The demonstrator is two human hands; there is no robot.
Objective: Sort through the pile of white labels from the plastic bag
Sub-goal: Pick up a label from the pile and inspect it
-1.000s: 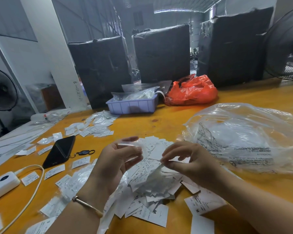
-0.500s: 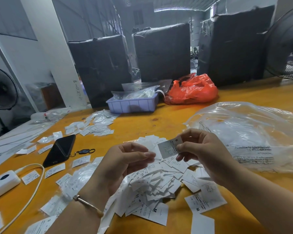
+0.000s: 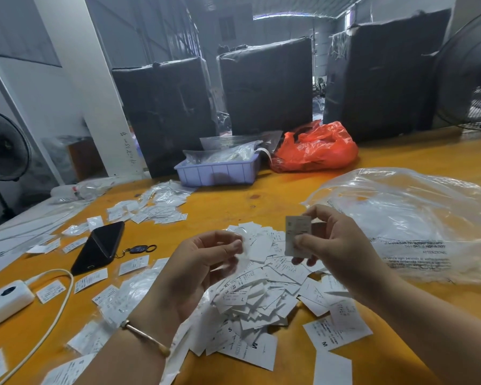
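The right hand pinches one small white printed label upright above the heaped pile of white paper labels. The left hand, fingers curled, holds a blurred white label beside it.

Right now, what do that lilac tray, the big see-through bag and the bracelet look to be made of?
Lilac tray: probably moulded plastic, matte, with ribbed walls. See-through bag: thin glossy plastic film, crinkled, with glare and printed text. Bracelet: seemingly metal, a slim gold-toned polished band that catches light.
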